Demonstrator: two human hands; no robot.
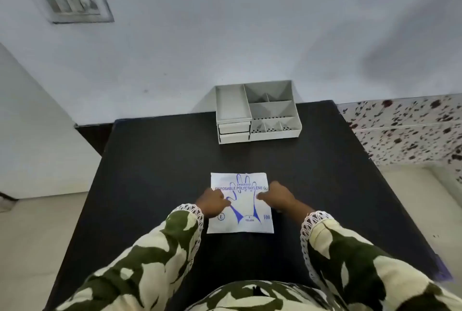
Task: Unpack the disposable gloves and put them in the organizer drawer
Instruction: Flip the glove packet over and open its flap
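Sleeves (pixel 160 255) reached in; curled fingers (pixel 226 202) of both hands pressed on the glove pack (pixel 241 227), gripping nothing, flat on the near worktop (pixel 155 173). Organizer (pixel 257 113) sat far, drawers shut. Thin plastic might slide or tear unevenly when pulled.

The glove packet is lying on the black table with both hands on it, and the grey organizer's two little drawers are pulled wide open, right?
Not quite. The head view shows the organizer drawers shut. The packet lies on the table, both hands on it.
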